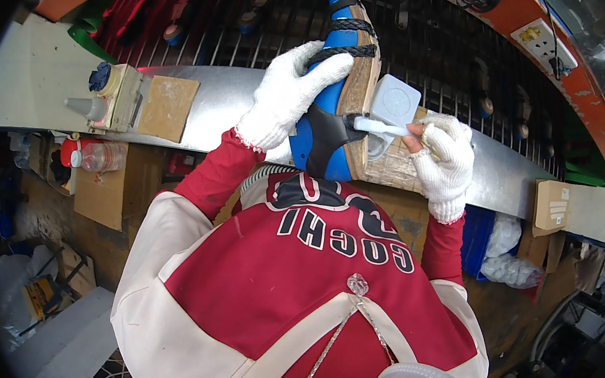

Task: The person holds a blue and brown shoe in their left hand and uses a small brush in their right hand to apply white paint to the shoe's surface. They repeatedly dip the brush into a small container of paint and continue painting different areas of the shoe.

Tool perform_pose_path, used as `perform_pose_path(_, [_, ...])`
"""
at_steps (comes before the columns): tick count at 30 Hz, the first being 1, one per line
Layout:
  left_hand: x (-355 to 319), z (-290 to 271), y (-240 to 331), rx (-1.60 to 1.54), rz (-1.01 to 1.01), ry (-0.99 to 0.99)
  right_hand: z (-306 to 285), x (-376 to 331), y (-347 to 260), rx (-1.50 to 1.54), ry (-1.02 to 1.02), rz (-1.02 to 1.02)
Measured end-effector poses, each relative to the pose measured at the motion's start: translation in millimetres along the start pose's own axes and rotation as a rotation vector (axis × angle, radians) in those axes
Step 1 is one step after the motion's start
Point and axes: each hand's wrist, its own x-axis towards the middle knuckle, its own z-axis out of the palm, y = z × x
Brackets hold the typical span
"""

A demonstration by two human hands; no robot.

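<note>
A blue shoe last (326, 157) with black straps wound around it lies on its side, its brown wood-like sole face turned to the right. White-gloved, my left hand (294, 92) is closed around the last at its middle, thumb across the straps. In my right hand (446, 160), also gloved but with bare fingertips showing, a white-handled brush (383, 128) is pinched. Its tip meets the edge of the sole by the black strap. Just beyond the brush sits a pale plastic container (395, 100); a clear round part below it is half hidden.
Behind the metal ledge (497, 173) runs a rack of dark rods (436, 44) carrying other footwear pieces. On the left are a brown board (168, 109), a holder with a grey cone (86, 107) and a plastic bottle (103, 156). A small carton (551, 205) stands right, below a socket panel (543, 41).
</note>
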Motion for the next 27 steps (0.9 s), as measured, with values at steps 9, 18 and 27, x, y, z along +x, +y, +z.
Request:
perform_pose_path(9, [1, -1, 5, -0.032, -0.049, -0.035, -2, -10, 10, 0.211, -0.053, 0.051])
perform_pose_path(18, [-9, 14, -12, -0.281, -0.19, 0.055, 9, -22, 13, 0.468, -0.036, 0.414])
perform_pose_path(27, [-9, 9, -19, -0.075, -0.129, 0.15, -21, -36, 0, 0.315, -0.16, 0.429])
